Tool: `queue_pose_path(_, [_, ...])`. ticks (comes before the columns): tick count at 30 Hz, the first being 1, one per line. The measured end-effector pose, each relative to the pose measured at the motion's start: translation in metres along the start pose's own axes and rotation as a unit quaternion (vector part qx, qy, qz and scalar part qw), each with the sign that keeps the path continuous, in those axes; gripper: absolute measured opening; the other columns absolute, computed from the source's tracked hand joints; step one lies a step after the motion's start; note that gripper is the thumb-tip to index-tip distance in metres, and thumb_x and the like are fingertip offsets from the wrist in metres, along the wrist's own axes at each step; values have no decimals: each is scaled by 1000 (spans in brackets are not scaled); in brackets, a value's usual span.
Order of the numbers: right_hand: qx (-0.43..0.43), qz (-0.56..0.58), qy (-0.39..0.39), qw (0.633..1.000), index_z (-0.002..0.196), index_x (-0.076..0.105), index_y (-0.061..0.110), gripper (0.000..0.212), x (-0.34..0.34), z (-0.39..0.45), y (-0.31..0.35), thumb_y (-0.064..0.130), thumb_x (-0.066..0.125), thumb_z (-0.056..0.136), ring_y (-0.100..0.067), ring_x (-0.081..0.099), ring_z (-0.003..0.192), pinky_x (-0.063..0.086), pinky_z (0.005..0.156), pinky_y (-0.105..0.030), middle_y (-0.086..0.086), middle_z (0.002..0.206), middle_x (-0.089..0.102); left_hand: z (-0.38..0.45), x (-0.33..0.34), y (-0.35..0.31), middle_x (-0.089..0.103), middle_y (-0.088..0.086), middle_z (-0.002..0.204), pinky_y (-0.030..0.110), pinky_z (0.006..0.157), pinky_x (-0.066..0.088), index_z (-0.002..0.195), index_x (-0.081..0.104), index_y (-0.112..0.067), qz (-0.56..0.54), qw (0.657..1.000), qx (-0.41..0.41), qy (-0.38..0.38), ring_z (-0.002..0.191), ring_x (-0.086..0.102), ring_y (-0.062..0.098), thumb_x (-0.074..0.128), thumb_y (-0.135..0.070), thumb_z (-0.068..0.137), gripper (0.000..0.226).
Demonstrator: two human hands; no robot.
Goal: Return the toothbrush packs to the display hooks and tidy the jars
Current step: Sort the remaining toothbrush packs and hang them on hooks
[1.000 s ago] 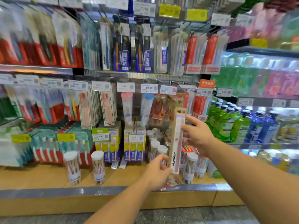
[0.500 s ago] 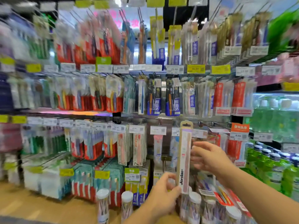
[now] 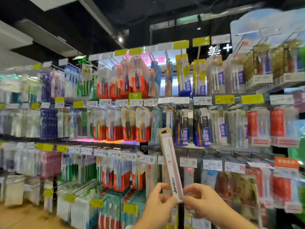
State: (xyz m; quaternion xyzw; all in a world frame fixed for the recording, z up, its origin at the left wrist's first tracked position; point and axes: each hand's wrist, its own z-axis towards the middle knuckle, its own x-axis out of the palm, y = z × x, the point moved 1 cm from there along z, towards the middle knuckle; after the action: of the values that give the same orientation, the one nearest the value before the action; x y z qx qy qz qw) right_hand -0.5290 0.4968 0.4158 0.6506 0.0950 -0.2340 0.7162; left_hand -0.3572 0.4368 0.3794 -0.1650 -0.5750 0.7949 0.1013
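Both the left hand (image 3: 157, 206) and right hand (image 3: 202, 203) pinch the slim pink-and-beige cardboard toothbrush pack (image 3: 171, 164) at its base, leaving its hang-hole above them free, likely for hooking.

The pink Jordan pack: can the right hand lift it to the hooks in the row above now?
Probably yes. Both hands, left hand and right hand, pinch the Jordan pack at its lower end, and its top already stands free in front of the display, with nothing between it and the hooks.

Toothbrush pack (image 3: 170, 162) upright before hung racks (image 3: 135, 116), left hand (image 3: 156, 205) and right hand (image 3: 203, 204) flanking its base
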Motion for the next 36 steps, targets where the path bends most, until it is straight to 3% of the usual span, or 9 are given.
queue_pose_path(5, [-15,-20,14,1000,105,73,23,17,-9,-8,0,31,76,90,-16,76,80,63,73,-32,-5,90,79,4,9,-12,73,1,76,25,51,43,113,61,-25,4,999,1,33,49,54,11,72,-19,92,24])
queue_pose_path(8, [-15,-20,13,1000,105,73,19,17,-20,-15,-10,26,74,90,-16,74,75,61,75,-34,-11,92,79,3,23,-9,69,3,73,26,54,42,112,60,-23,19,999,3,47,49,54,9,71,-17,93,23])
queue_pose_path(14, [20,-40,-8,999,105,69,12,19,-35,-34,-70,24,72,91,-19,70,71,59,69,-35,-4,77,73,0,67,18,71,8,81,27,52,40,111,58,-20,85,991,0,104,44,52,3,68,-12,96,20])
queue_pose_path(18, [59,-77,-21,995,107,68,7,24,-52,-53,-108,26,71,92,-15,68,66,59,73,-37,-11,81,73,-11,107,38,66,0,71,24,49,38,108,57,-22,103,984,-4,142,42,50,0,67,-12,96,18])
queue_pose_path(25, [99,-83,-16,992,92,64,20,12,-82,-80,-146,28,72,90,-13,68,65,57,67,-30,2,69,72,-15,158,52,65,4,84,28,47,40,114,53,-25,112,971,-37,210,44,45,14,63,-23,100,18])
queue_pose_path(29, [107,-76,-24,991,92,65,18,16,-92,-86,-157,31,73,86,-15,69,67,57,68,-34,-4,75,75,-14,172,50,68,6,94,28,49,43,110,52,-29,126,966,-33,225,46,48,11,63,-26,99,15])
queue_pose_path(33, [114,-68,-17,991,96,64,17,12,-98,-88,-165,25,71,90,-14,71,71,57,67,-30,-10,91,79,-12,182,60,66,6,90,28,50,43,112,53,-30,125,964,-35,232,48,48,11,65,-26,98,18])
queue_pose_path(36, [126,-71,-8,989,103,66,11,17,-95,-94,-174,22,70,91,-12,70,69,58,69,-29,-6,83,78,-16,184,74,67,5,91,26,51,43,114,53,-31,125,965,-43,227,47,49,7,65,-25,97,21])
